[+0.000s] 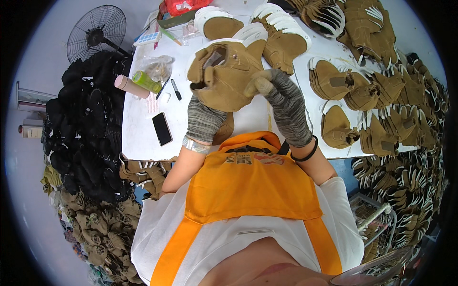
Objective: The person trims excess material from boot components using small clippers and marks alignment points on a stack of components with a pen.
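Clear-lensed eyeglasses [377, 269] sit nearest, right; beyond, over a white flat table [140, 136], the grey knit-gloved right hand [281, 90] pinches the right edge of a brown suede-like shoe upper [229, 83], while the grey knit-gloved left hand [206, 114] lies beneath, its hidden fingers' grip unclear. Far left, a crumpled clear plastic bag [160, 64] with brownish contents adjoins a green cylindrical bottle [147, 81]; farther, an open olive box [168, 22] holds red plastic [183, 5].

One phone [162, 128], so going off that: two dark pen-like things [176, 89] just beyond it, plus one small white thing [165, 97]. Past those, further from the phone, I get one pink bottle [131, 86], one green bottle [147, 82] and one clear plastic bag [158, 69]. One fan [97, 35] way beyond it, off left. One held-up brown shoe upper [228, 78] to its right. The stacked uppers [331, 78] far right of it overlap too much to count, sorry.
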`<action>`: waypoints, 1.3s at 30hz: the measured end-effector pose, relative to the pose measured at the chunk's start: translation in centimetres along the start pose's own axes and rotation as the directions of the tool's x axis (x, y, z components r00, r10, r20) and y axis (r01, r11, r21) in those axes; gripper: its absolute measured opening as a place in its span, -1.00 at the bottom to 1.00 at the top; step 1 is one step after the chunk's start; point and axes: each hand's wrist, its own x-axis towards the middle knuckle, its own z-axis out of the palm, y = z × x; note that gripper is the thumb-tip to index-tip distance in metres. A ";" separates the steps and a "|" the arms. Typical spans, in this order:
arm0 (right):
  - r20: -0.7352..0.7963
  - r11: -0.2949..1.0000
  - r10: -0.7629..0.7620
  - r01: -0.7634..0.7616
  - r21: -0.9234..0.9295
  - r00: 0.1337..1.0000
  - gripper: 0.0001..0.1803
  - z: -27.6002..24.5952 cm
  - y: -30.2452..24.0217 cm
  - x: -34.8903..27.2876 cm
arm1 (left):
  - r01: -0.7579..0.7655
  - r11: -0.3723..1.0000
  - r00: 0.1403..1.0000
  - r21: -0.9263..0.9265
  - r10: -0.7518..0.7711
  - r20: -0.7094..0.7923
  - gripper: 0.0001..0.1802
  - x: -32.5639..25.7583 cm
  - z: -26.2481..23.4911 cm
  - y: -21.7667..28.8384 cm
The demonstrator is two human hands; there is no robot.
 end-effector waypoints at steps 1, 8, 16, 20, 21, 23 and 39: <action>-0.094 0.992 -0.046 0.035 -0.120 0.994 -0.72 -0.1 0.4 0.2 | 0.011 0.999 0.998 -0.041 -0.014 -0.063 -0.40 0.0 0.7 -0.1; 0.061 0.552 -0.629 0.500 -0.667 0.775 -0.62 -0.2 0.7 2.3 | -0.107 0.992 0.990 0.063 0.112 -0.090 -0.41 0.2 0.6 1.5; 0.114 0.377 -0.671 0.469 -0.799 0.733 -0.79 -0.9 1.4 2.6 | -0.085 0.996 0.996 0.003 0.085 0.025 -0.45 -1.6 1.4 2.4; 0.149 0.260 -0.694 0.439 -0.860 0.704 -0.91 -1.8 1.8 3.1 | -0.043 0.999 0.997 -0.008 0.043 0.069 -0.48 -1.5 1.8 2.3; 0.107 0.261 -0.729 0.419 -0.870 0.676 -0.91 -2.2 1.8 3.1 | -0.019 0.996 0.999 -0.089 0.023 0.044 -0.48 -1.5 2.0 2.2; 0.026 0.267 -0.791 0.383 -0.884 0.611 -0.88 -3.6 2.1 3.2 | 0.029 0.968 1.000 -0.250 -0.030 0.000 -0.49 -1.7 2.5 1.5; -0.423 0.978 -0.141 0.059 -0.200 0.895 -0.63 -6.7 4.7 2.1 | -0.062 0.380 0.986 -0.923 -0.119 -0.115 -0.29 -1.2 5.6 -3.0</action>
